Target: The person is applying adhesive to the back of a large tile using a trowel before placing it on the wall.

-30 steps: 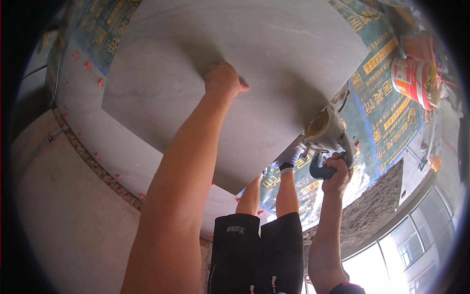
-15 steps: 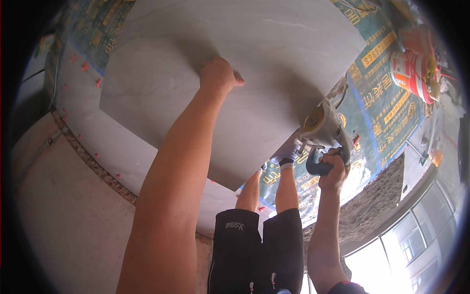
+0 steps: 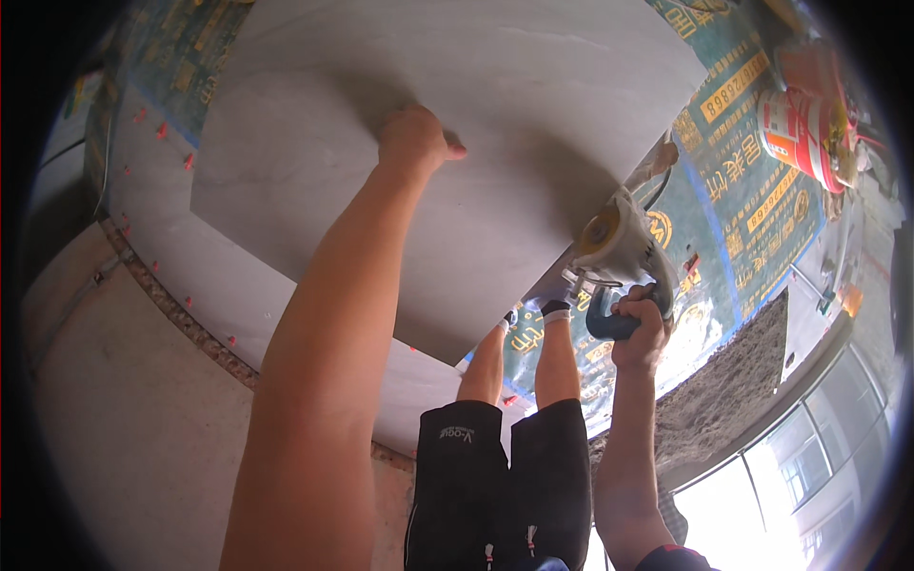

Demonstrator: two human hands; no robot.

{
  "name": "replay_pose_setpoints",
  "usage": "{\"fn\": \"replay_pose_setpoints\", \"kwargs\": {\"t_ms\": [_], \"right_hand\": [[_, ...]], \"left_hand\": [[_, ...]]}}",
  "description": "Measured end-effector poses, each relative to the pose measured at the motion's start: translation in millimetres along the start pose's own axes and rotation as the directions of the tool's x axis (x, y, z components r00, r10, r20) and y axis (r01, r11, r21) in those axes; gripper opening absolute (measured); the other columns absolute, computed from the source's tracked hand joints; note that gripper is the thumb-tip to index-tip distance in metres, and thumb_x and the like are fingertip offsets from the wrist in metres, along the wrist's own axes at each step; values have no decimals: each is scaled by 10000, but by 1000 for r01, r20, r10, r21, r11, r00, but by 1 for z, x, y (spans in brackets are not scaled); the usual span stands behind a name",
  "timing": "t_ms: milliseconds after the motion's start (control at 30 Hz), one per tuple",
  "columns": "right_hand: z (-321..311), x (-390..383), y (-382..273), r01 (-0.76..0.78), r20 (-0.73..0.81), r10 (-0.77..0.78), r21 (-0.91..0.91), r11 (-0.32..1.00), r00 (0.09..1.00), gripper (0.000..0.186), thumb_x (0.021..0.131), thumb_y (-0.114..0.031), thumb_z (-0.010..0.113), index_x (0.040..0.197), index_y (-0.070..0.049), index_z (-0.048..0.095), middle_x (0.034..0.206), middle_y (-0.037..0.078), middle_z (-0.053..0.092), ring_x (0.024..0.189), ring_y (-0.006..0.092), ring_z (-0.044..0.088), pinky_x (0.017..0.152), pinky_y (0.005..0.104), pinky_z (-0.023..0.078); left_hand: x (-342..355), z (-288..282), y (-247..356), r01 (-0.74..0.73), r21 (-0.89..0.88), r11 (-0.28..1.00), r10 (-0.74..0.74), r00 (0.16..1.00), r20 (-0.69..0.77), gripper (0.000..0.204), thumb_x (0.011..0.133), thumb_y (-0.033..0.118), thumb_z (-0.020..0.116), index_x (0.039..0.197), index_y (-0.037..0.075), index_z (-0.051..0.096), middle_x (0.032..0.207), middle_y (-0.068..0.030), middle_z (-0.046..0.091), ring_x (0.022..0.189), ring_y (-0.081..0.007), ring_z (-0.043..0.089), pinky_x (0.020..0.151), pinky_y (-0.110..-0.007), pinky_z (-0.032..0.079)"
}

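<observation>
My left hand (image 3: 414,138) presses on a large grey tile (image 3: 333,257), thumb spread out, other fingers bent and partly hidden, gripping nothing visible. My right hand (image 3: 643,324) is closed round the dark handle of a power cutter (image 3: 619,238), whose yellowish disc (image 3: 600,231) sits at the tile's right edge. My legs (image 3: 557,362), in black shorts, show below that edge.
Printed green protective sheeting (image 3: 738,219) lies around the tile. Red-and-white buckets (image 3: 795,138) stand at the upper right. Red levelling clips (image 3: 162,130) dot the pale tiling at left. A rough grey strip (image 3: 724,357) runs before bright windows (image 3: 819,466) at lower right.
The cutter and my right hand have moved up and left along the tile's edge. My left hand has shifted slightly the same way, still on the tile.
</observation>
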State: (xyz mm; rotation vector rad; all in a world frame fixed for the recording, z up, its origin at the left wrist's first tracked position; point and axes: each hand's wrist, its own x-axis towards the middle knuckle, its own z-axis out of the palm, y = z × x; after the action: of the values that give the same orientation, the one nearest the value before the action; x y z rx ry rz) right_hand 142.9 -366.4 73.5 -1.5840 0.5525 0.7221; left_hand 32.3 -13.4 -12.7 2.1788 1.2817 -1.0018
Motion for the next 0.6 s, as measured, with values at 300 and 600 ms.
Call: {"fn": "replay_pose_setpoints", "kwargs": {"t_ms": [300, 600], "right_hand": [[-7, 0, 2, 9, 88, -5, -42, 999, 996, 261, 679, 72, 538, 917, -33, 548, 748, 44, 511, 621, 169, 492, 660, 329, 476], [-19, 6, 7, 99, 163, -87, -63, 993, 983, 200, 654, 59, 547, 841, -11, 554, 745, 66, 519, 625, 202, 528, 635, 320, 475]], "left_hand": [[2, 5, -2, -38, -103, 994, 39, 999, 6, 655, 755, 507, 815, 1086, -42, 679, 1086, -180, 703, 1030, -301, 675, 868, -372, 544], [13, 4, -1, -125, -64, 990, 123, 992, -31, 682, 717, 478, 847, 1080, -72, 669, 1079, -219, 700, 1038, -340, 670, 876, -396, 533]]}}
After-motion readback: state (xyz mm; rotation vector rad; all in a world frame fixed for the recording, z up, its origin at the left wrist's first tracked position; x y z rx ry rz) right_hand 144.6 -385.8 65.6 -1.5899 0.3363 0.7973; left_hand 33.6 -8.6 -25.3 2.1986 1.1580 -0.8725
